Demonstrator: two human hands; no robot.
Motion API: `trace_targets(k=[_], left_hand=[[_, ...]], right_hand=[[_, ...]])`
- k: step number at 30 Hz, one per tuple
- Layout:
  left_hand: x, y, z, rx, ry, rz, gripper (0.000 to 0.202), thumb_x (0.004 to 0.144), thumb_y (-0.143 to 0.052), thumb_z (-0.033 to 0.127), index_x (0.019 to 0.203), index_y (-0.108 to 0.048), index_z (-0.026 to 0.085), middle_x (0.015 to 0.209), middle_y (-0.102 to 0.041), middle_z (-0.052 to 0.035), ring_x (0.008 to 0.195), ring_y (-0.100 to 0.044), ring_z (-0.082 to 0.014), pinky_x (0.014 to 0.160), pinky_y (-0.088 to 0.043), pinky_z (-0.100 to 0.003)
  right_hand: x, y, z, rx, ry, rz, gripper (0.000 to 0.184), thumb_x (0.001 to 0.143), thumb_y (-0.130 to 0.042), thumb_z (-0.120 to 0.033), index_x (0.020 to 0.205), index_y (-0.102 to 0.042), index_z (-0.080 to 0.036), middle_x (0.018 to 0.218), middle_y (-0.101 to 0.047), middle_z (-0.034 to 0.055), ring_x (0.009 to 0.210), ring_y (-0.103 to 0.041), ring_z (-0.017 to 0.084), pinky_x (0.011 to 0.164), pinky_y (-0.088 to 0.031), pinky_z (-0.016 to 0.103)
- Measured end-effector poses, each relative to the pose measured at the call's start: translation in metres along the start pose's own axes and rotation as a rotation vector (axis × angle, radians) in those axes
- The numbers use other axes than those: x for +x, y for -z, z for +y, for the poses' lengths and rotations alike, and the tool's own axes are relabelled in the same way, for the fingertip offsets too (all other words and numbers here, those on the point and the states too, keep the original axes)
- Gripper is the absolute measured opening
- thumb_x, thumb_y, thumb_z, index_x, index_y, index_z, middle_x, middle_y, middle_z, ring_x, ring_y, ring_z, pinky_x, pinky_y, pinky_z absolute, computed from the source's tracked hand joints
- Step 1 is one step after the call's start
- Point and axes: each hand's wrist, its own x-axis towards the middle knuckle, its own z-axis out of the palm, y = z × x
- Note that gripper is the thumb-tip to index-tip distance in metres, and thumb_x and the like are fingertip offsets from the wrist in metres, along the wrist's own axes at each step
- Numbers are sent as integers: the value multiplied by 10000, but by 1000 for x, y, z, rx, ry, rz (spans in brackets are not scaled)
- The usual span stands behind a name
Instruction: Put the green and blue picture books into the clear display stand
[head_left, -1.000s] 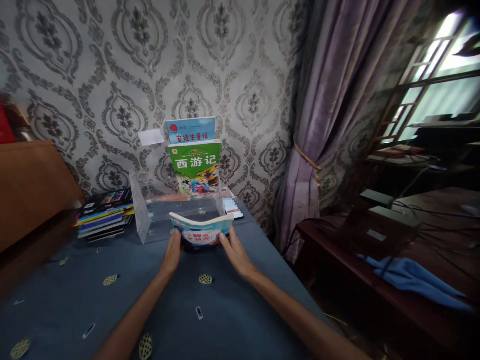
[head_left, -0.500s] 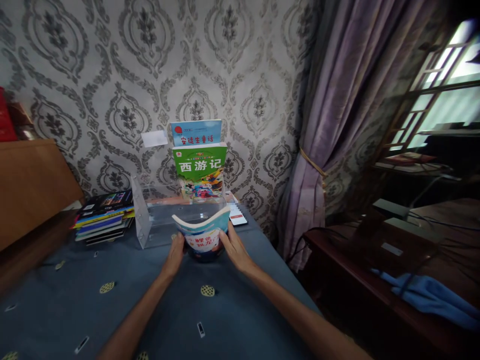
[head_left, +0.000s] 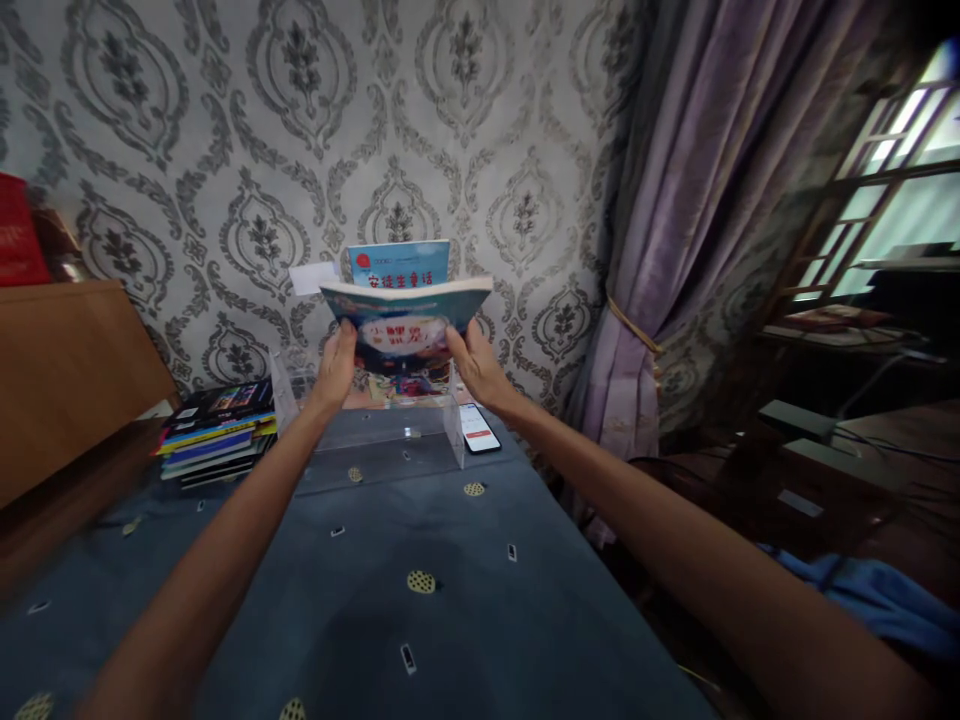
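Observation:
Both hands hold one blue picture book (head_left: 403,318) raised above a clear acrylic rack (head_left: 375,425) on the blue-covered table (head_left: 360,590). My left hand (head_left: 335,366) grips the book's left edge and my right hand (head_left: 474,362) grips its right edge, fingers closed on it. The book bows slightly, its page edge on top. Behind it, a light-blue book (head_left: 399,262) stands upright at the back of the rack against the wall; a green book behind my held book is mostly hidden.
A stack of books (head_left: 214,428) lies left of the rack. A phone (head_left: 478,428) lies to the rack's right. A wooden cabinet (head_left: 67,370) stands at the left. A purple curtain (head_left: 675,240) and a dark table with a blue cloth (head_left: 892,600) are on the right.
Both hands have lifted the blue book from the table in front of the rack up to a height level with the standing books, and moved it farther toward the wall.

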Motion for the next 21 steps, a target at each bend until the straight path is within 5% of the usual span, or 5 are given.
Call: trace_targets(k=[4, 14, 21], left_hand=[[21, 0, 2, -23, -9, -10, 727, 802, -323, 877, 780, -580, 197, 644, -461, -3, 668, -559, -153, 548, -443, -241], [17, -3, -15, -66, 47, 10, 777, 738, -394, 904, 786, -628, 165, 678, -529, -30, 615, -551, -130, 452, -445, -202], [15, -5, -31, -55, 85, -18, 757, 805, -342, 864, 879, -648, 175, 671, -527, -25, 641, -589, -150, 497, -490, -225]], right_hand=[[19, 3, 6, -28, 64, 21, 669, 918, -299, -747, 1254, -502, -205, 1074, -693, 106, 1123, -610, 298, 991, -472, 463], [20, -6, 29, 40, 20, -87, 627, 921, -341, -733, 1235, -492, -211, 950, -720, 79, 913, -682, 262, 884, -514, 434], [20, -8, 46, 43, -23, -108, 632, 912, -356, -741, 1245, -503, -225, 959, -717, 68, 943, -679, 261, 873, -517, 415]])
